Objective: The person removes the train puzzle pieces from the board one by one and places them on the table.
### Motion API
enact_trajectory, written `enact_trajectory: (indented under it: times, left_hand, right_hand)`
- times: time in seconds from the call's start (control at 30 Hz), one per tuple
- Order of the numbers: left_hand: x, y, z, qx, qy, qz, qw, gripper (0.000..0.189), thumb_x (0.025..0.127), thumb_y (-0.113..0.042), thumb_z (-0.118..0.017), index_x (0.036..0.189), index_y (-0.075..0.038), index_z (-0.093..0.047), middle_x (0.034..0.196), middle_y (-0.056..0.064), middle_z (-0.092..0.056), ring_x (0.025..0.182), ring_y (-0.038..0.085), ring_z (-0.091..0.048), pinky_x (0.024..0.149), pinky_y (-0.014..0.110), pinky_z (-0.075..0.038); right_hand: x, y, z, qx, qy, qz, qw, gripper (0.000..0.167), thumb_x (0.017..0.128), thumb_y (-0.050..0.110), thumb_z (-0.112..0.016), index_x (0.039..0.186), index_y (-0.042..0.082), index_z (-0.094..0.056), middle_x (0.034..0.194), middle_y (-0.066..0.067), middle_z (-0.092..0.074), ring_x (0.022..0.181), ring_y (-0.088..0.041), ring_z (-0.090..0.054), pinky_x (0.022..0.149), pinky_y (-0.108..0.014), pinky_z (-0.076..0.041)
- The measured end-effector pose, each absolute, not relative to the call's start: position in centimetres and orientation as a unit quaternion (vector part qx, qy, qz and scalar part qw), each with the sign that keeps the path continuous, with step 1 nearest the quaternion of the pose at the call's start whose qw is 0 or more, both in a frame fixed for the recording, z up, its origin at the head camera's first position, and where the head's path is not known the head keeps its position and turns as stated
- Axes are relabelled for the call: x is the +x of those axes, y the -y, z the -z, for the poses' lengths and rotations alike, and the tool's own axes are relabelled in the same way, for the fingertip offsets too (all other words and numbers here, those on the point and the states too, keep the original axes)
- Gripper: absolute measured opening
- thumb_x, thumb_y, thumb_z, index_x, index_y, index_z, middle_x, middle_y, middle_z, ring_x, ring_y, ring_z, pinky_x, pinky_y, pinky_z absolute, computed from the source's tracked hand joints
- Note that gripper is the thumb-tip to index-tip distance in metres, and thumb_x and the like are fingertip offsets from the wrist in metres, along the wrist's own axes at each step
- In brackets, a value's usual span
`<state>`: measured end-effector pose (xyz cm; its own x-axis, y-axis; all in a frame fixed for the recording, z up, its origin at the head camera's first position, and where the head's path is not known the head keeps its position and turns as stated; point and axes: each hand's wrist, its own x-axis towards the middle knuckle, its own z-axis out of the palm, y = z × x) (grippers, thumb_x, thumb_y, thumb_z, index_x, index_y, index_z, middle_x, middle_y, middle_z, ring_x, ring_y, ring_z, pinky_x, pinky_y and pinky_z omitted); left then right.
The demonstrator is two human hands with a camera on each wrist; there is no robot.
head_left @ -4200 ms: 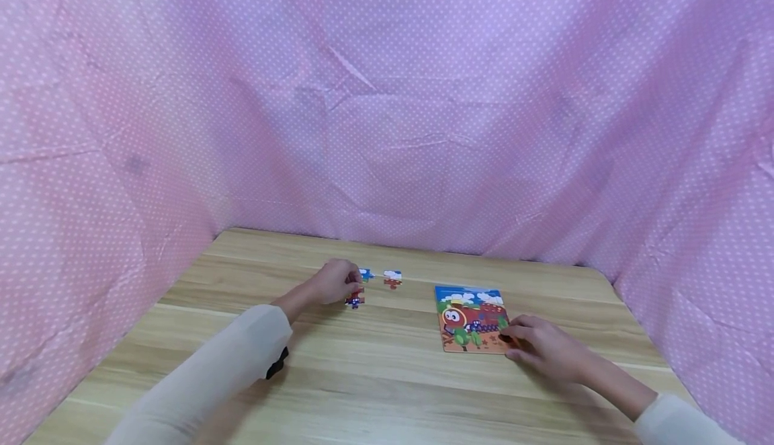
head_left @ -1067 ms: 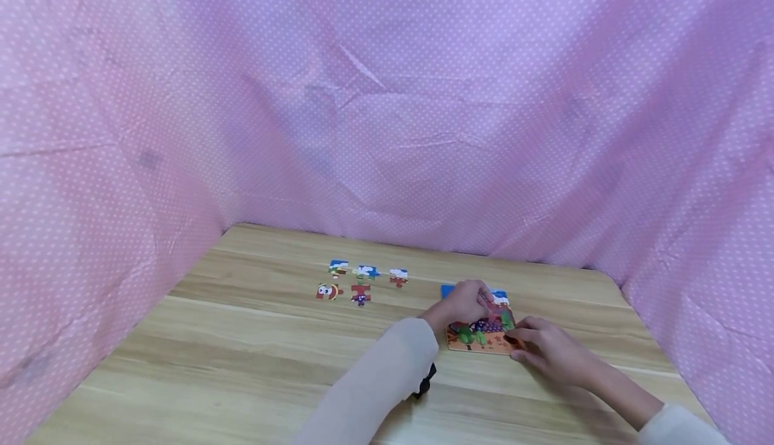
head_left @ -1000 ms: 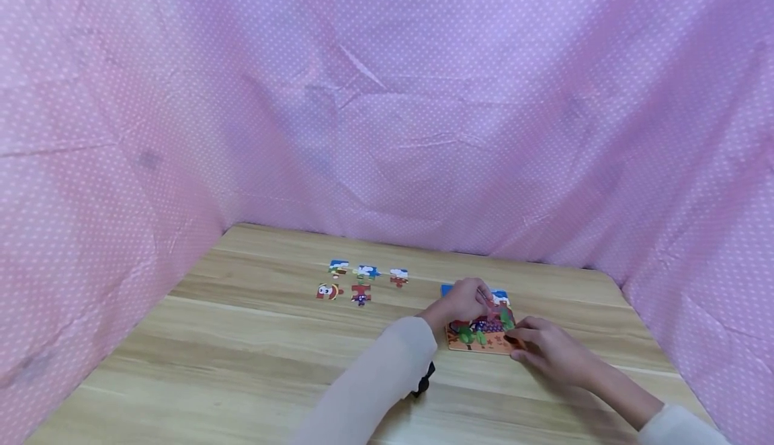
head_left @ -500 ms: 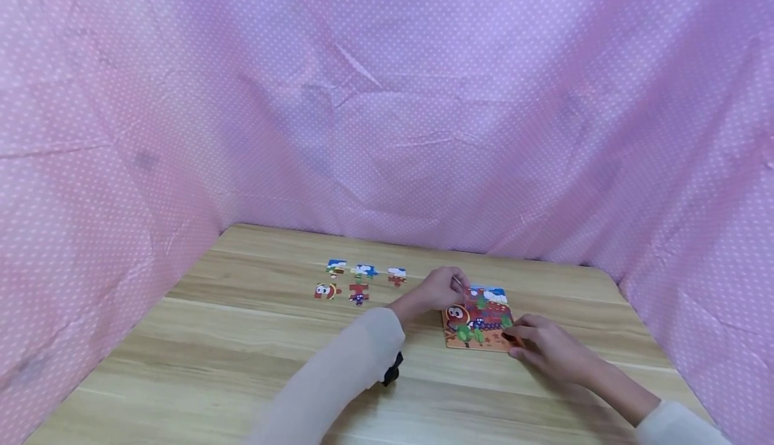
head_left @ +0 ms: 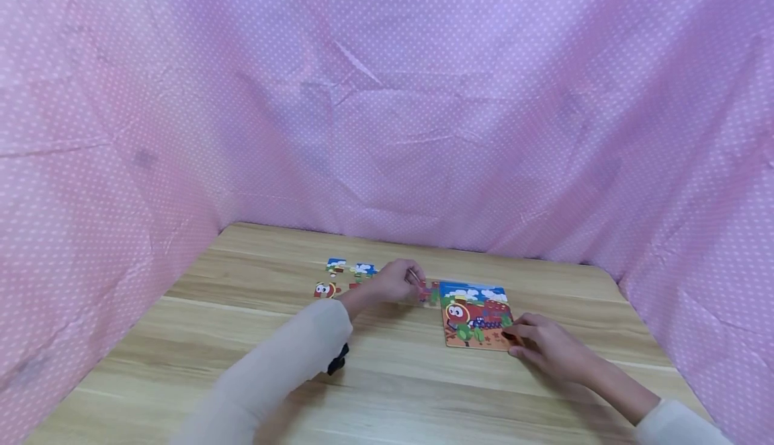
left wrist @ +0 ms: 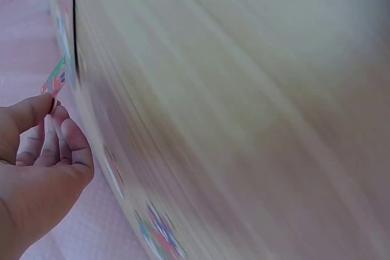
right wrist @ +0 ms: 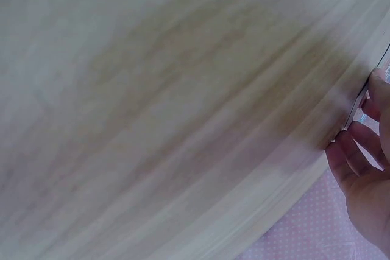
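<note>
My left hand (head_left: 393, 280) pinches a jigsaw piece (head_left: 431, 293), red with some green, between thumb and fingertips. That piece hangs just left of a square puzzle board (head_left: 478, 317) showing a red cartoon train with a face, clouds and green bushes. At the board's lower right corner my right hand (head_left: 544, 344) grips the edge; in the right wrist view its fingers (right wrist: 347, 156) and thumb meet a thin edge. Loose jigsaw pieces lie left of my left hand: a cloud piece (head_left: 336, 265), a blue-and-white piece (head_left: 365, 269) and an eyed face piece (head_left: 325, 290).
A red piece (head_left: 353, 286) shows partly from behind the left hand, which hides the area beyond it. The wooden table (head_left: 387, 378) ends at a pink dotted cloth (head_left: 387, 129) at the back and sides.
My left hand has moved left from above the board, carrying the jigsaw piece, and now covers part of the loose pieces. The right hand has stayed at the board's corner.
</note>
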<state>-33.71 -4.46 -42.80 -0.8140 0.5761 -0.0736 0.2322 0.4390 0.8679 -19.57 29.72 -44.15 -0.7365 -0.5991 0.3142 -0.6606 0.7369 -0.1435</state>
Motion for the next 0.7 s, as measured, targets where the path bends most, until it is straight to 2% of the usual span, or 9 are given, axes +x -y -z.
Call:
enact_trajectory:
  times: [0.3, 0.7]
  left_hand:
    - [-34.5, 8.3, 43.6, 0.258, -0.840, -0.451, 0.153, 0.019, 0.090, 0.004, -0.069, 0.106, -0.006, -0.065, 0.094, 0.004, -0.069, 0.087, 0.017, -0.065, 0.076, 0.029, -0.054]
    - [-34.4, 10.1, 44.5, 0.267, -0.864, -0.410, 0.121, 0.013, 0.092, 0.003, -0.071, 0.103, -0.002, -0.068, 0.093, 0.005, -0.068, 0.088, 0.015, -0.064, 0.084, 0.030, -0.055]
  right_hand:
    - [-19.7, -29.9, 44.7, 0.341, 0.924, -0.120, 0.124, 0.028, 0.090, 0.020, -0.080, 0.114, 0.006, -0.076, 0.101, 0.000, -0.068, 0.085, -0.006, -0.060, 0.068, -0.030, -0.054]
    - [-19.9, -30.3, 45.6, 0.340, 0.926, -0.110, 0.120, 0.029, 0.092, 0.022, -0.078, 0.116, 0.006, -0.075, 0.103, 0.000, -0.068, 0.087, -0.007, -0.061, 0.070, -0.031, -0.054]
